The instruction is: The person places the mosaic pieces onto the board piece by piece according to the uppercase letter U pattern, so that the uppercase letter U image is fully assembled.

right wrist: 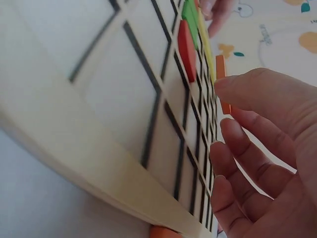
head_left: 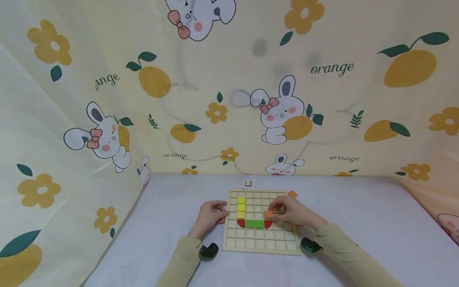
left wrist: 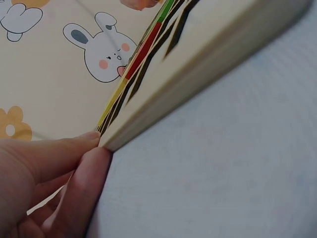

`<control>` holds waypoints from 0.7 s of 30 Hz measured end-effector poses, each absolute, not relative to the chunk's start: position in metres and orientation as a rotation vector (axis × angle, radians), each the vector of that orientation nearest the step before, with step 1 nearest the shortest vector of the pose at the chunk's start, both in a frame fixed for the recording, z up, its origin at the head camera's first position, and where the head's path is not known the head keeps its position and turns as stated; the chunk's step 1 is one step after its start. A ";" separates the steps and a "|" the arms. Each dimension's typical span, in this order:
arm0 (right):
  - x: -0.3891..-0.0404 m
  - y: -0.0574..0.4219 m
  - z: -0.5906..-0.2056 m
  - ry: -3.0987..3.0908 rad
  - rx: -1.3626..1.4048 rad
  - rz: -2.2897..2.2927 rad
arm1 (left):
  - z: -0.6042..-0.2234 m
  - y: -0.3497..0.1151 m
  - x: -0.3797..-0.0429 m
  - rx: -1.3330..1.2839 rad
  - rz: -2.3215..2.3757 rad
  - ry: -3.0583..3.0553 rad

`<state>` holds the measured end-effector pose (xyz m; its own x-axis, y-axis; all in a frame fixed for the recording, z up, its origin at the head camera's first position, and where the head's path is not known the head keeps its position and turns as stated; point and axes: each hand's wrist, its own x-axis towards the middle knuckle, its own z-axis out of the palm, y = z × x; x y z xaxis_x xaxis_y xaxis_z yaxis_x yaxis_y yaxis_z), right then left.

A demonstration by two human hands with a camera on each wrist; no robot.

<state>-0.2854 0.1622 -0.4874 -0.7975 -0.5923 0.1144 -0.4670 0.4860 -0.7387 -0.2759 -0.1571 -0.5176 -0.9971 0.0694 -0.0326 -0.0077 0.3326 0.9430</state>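
A wooden grid board (head_left: 261, 251) lies on the table in the head view. My left hand (head_left: 209, 215) holds its left edge; in the left wrist view the thumb (left wrist: 81, 142) is on top and a finger (left wrist: 94, 171) against the side. Above the right part of the grid, my right hand (head_left: 297, 211) pinches an orange square tile (right wrist: 221, 69) between thumb and index finger. Three yellow tiles (head_left: 241, 207) stand in a column. Below them runs a row: a rounded red tile (head_left: 241, 224), two green tiles (head_left: 254, 224) and another rounded red tile (head_left: 267, 225).
Another orange tile (head_left: 292, 194) lies by the board's far right corner. Behind the board is a small card (head_left: 248, 184) with a coloured pattern on a grid. A printed cloth (head_left: 229, 71) hangs behind the white table (head_left: 172, 199). Each wrist carries a black device (head_left: 208, 251).
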 end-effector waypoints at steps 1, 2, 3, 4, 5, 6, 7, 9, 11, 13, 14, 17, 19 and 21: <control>-0.285 0.161 -0.488 2.567 -0.930 -1.208 | -0.518 -0.157 -0.276 0.058 1.775 2.511; -0.285 0.161 -0.489 2.563 -0.935 -1.212 | -0.518 -0.157 -0.276 0.058 1.773 2.512; -0.284 0.160 -0.490 2.562 -0.948 -1.212 | -0.518 -0.157 -0.276 0.056 1.770 2.513; -0.284 0.159 -0.491 2.565 -0.960 -1.207 | -0.518 -0.157 -0.276 0.052 1.770 2.510; -0.284 0.159 -0.491 2.568 -0.967 -1.206 | -0.518 -0.158 -0.276 0.050 1.770 2.510; -0.284 0.158 -0.491 2.570 -0.970 -1.205 | -0.518 -0.158 -0.276 0.047 1.771 2.507; -0.284 0.158 -0.492 2.570 -0.980 -1.203 | -0.518 -0.158 -0.276 0.047 1.772 2.505; -0.284 0.157 -0.492 2.578 -0.973 -1.198 | -0.518 -0.158 -0.276 0.052 1.773 2.504; -0.285 0.156 -0.492 2.583 -0.941 -1.193 | -0.519 -0.158 -0.277 0.057 1.776 2.501; -0.285 0.156 -0.491 2.589 -0.921 -1.185 | -0.519 -0.158 -0.277 0.062 1.778 2.500; -0.285 0.156 -0.491 2.593 -0.900 -1.182 | -0.519 -0.158 -0.277 0.063 1.779 2.501; -0.285 0.156 -0.490 2.585 -0.874 -1.184 | -0.519 -0.157 -0.277 0.066 1.790 2.494; -0.285 0.156 -0.490 2.581 -0.868 -1.184 | -0.519 -0.157 -0.277 0.071 1.805 2.487; -0.285 0.156 -0.489 2.582 -0.869 -1.182 | -0.519 -0.157 -0.277 0.073 1.820 2.477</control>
<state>-0.2846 0.1560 -0.4895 -0.8152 -0.5732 0.0829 -0.4372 0.5153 -0.7371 -0.2767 -0.1571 -0.5191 -0.9966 0.0780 -0.0258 -0.0013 0.2990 0.9543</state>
